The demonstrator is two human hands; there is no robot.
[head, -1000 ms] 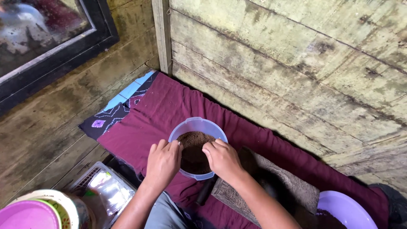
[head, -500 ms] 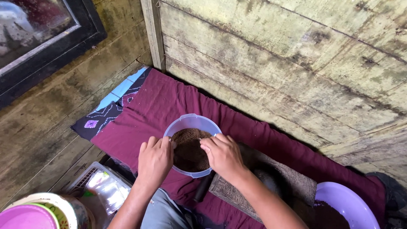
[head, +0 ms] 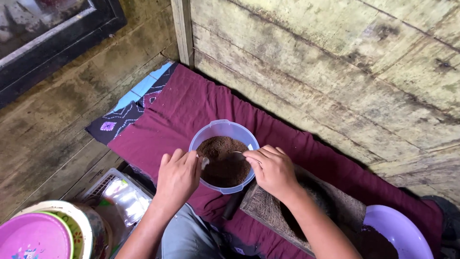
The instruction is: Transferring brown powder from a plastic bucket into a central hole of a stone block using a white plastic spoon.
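Spoon (head: 238, 154) pinched in right-hand fingers (head: 254, 157) over tub (head: 224, 129).

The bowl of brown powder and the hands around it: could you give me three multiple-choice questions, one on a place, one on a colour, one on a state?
1. Where does the clear bowl stand?
A. on the maroon cloth
B. on bare floorboards
C. inside the purple basin

2. What colour is the powder in the bowl?
A. white
B. dark brown
C. green

3. What is the right hand doing?
A. resting flat on the cloth
B. pinching a spoon over the powder
C. lifting the bowl

Answers:
1 A, maroon cloth shows all around the bowl.
2 B, the filling is dark brown throughout.
3 B, its fingers grip the spoon handle at the rim, while the left hand steadies the bowl's side.
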